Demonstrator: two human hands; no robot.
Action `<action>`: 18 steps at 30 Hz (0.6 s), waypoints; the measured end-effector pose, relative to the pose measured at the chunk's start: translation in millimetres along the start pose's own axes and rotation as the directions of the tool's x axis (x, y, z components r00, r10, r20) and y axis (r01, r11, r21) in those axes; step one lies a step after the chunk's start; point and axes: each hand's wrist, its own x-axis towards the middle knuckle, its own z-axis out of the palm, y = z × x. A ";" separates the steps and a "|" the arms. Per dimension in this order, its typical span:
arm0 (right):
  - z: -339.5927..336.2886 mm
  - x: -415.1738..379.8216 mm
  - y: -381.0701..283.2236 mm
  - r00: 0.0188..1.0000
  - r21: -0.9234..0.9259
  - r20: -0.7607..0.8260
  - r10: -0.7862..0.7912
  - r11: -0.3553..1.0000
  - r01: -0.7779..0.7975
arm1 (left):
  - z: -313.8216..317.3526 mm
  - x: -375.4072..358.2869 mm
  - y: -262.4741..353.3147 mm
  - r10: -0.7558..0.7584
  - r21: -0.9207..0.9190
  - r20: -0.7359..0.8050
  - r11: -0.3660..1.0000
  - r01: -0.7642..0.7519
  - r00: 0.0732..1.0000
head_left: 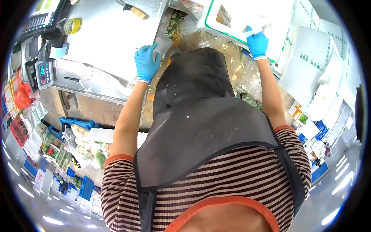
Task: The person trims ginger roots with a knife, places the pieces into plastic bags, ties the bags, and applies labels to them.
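Observation:
My left hand (147,63), in a blue glove, is over the front right corner of the metal table (104,42). Its fingers are slightly bent and the thumb stands apart from them. Just beyond the fingertips is a translucent plastic bag (164,45) at the table's edge. At the near rim of a white foam box (232,34) is my right hand (257,45), also gloved in blue. Its fingers are bent around a thin white piece (253,31) that nearly merges with the bright box; I cannot tell its kind.
On the metal table lie a wooden-handled tool (138,12) and a yellow tape roll (72,26). A scale display (43,72) stands at its left end. Green scraps (176,23) litter the floor between table and box. White foam boxes (309,58) are stacked at right. Bagged vegetables (83,145) sit at lower left.

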 end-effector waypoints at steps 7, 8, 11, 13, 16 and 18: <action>3.8 0.3 -3.4 0.992 0.069 -0.072 0.101 0.993 -0.096 | 0.3 0.3 -2.0 0.024 0.038 -0.026 0.999 -0.023 0.999; 5.2 -1.8 -1.8 0.993 0.085 -0.096 0.074 0.994 -0.066 | 0.9 -0.6 -2.7 0.022 0.030 -0.016 0.999 -0.022 1.000; 9.0 -1.9 0.2 0.990 0.075 -0.139 0.027 0.997 -0.017 | 2.4 0.8 -6.0 0.030 0.003 -0.014 1.000 -0.030 0.999; 6.6 2.4 -5.5 0.988 0.091 -0.148 0.046 0.995 -0.033 | 4.9 2.1 -10.5 0.061 -0.013 -0.021 0.998 -0.061 0.998; 1.5 1.3 -9.6 0.993 0.053 -0.089 0.073 0.996 -0.069 | 3.8 3.5 -8.4 0.076 -0.023 -0.014 0.997 -0.076 0.997; -0.6 -0.5 -9.4 0.995 0.043 -0.072 0.064 0.997 -0.061 | 2.8 2.9 -7.3 0.089 -0.016 -0.023 0.996 -0.089 0.996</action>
